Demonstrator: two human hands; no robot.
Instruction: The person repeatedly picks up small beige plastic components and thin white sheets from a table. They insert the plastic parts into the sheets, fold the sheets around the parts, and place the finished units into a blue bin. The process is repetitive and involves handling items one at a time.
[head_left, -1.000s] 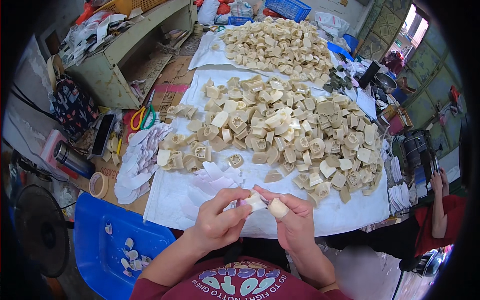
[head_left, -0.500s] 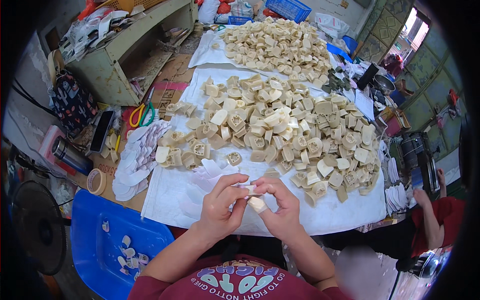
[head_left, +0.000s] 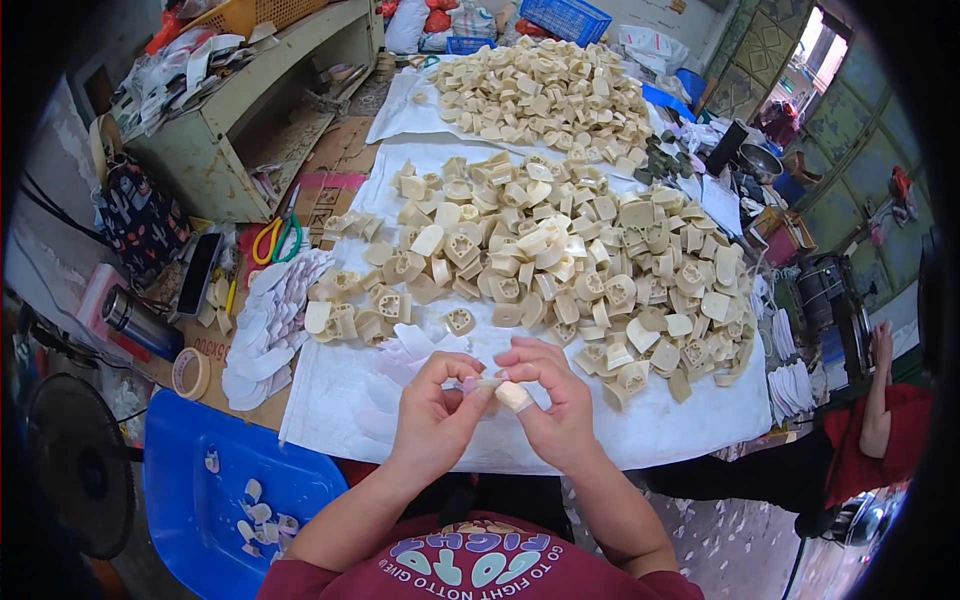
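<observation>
My left hand [head_left: 436, 410] pinches a small pale piece [head_left: 486, 384] between thumb and forefinger above the table's near edge. From the other side my right hand [head_left: 556, 408] closes on the same piece, its thumb wearing a cream wrap [head_left: 514, 396]. Fingers cover most of the piece, so its exact shape stays hidden. Just beyond my hands lie thin white cut-outs [head_left: 408, 348], fanned out on the white cloth [head_left: 640, 440]. Farther in spreads a big heap of hollow beige plastic blocks [head_left: 540, 240] that look like shoe heels; a single block [head_left: 459, 321] sits apart.
A second heap of beige blocks [head_left: 540, 95] stands at the back. To the left are a stack of white cut-outs [head_left: 265, 345], scissors [head_left: 279, 238], a tape roll [head_left: 191, 373] and a blue tub [head_left: 190, 480] with several pieces. Another person [head_left: 885, 430] works at the right.
My right forefinger has lifted and shifted up from the small piece, while my left hand has turned slightly. The view has swung a little; the other person's arm has moved up.
</observation>
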